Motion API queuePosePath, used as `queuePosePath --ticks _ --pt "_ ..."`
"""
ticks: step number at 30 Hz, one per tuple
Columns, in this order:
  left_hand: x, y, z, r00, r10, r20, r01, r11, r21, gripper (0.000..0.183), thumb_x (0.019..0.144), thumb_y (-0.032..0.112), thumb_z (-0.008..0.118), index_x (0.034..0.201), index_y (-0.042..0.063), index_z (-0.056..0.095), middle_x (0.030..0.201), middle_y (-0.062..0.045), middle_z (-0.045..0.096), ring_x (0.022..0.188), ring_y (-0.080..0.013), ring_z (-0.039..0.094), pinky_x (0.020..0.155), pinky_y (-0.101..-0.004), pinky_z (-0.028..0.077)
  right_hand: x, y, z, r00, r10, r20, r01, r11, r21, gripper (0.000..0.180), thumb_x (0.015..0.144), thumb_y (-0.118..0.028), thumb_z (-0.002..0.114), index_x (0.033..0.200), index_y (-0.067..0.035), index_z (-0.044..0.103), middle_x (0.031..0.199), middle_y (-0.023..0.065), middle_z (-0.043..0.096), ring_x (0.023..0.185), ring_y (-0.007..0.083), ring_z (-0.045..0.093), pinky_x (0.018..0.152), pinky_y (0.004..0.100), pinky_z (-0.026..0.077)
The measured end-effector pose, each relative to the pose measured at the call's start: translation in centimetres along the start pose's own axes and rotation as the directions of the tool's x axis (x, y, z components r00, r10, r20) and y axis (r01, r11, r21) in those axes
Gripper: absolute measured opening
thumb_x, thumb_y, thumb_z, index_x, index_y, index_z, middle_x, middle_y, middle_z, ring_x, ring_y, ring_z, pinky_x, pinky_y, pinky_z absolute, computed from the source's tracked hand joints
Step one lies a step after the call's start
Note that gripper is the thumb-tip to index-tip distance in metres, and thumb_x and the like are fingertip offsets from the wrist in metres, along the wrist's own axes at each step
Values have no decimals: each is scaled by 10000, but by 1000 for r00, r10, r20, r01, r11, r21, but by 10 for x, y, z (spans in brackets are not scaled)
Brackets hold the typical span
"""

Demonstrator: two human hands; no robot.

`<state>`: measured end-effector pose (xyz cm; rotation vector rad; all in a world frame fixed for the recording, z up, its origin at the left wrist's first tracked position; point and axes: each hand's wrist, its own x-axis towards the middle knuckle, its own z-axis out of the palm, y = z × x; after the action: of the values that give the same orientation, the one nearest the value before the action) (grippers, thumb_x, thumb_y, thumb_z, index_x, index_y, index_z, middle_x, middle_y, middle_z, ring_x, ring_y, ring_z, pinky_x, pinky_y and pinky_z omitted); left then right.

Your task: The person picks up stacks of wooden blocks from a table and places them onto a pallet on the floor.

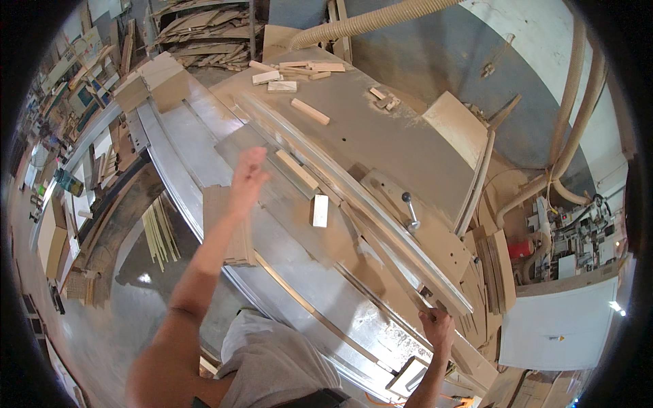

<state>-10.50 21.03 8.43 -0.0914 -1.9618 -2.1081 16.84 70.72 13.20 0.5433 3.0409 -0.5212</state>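
Note:
My left hand (pixel 249 173), blurred, is raised above the metal saw table (pixel 291 234); nothing shows in its fingers, and their pose is unclear. Beneath that forearm lies a stack of brown board pieces (pixel 217 211). Right of the hand are a pale wood block (pixel 297 171) and a shorter white-faced block (pixel 320 211). My right hand (pixel 437 326) is closed around the near end of a long narrow wooden strip (pixel 382 255). That strip runs away from me beside the long metal fence (pixel 352 186).
Beyond the fence, several wood offcuts (pixel 282 86) and a loose block (pixel 310 111) lie on the dusty tabletop. A lever with a black knob (pixel 407 198) stands near the fence. Cardboard boxes (pixel 163 81) sit at the far left end; a ribbed hose (pixel 372 23) hangs overhead.

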Motion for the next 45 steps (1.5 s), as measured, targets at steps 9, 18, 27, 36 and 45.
queuePosePath --ticks 9,18,27,36,45 --pt "84 5 -96 994 49 -93 -20 956 294 432 850 47 615 1269 28 511 1252 -82 544 1200 -207 498 1043 -340 382 55 -75 1 997 -58 43 63 988 -141 289 777 -305 761 778 -34 663 689 181 627 664 393 623 591 459 473" --pt "156 -109 -130 950 -301 -84 294 772 563 621 846 265 668 1358 -22 466 1371 -229 503 1326 -352 438 1083 -370 377 145 -163 8 971 -217 98 231 958 -168 261 778 -288 762 848 -51 677 763 189 652 754 409 633 645 474 494" --pt "222 -165 -107 896 -409 -172 334 366 869 671 865 481 586 1342 13 525 1525 -236 316 1433 -406 260 1154 -610 174 171 -282 44 968 -216 128 243 934 -263 286 818 -372 715 881 -93 703 764 169 678 753 391 662 669 471 527" --pt "263 -203 -86 873 -299 -386 485 439 757 534 864 386 616 1289 65 581 1546 -184 307 1458 -371 224 1126 -687 133 112 -247 44 999 -33 -31 33 999 9 245 751 -234 776 902 -48 724 643 142 629 589 306 623 602 396 499" --pt "256 -200 -148 784 -418 -460 311 904 -293 287 854 119 610 1134 58 587 981 -82 639 881 -205 615 797 -373 489 29 -198 62 969 234 -73 -199 923 329 128 770 -107 742 845 -9 709 560 18 515 552 90 465 535 293 408"
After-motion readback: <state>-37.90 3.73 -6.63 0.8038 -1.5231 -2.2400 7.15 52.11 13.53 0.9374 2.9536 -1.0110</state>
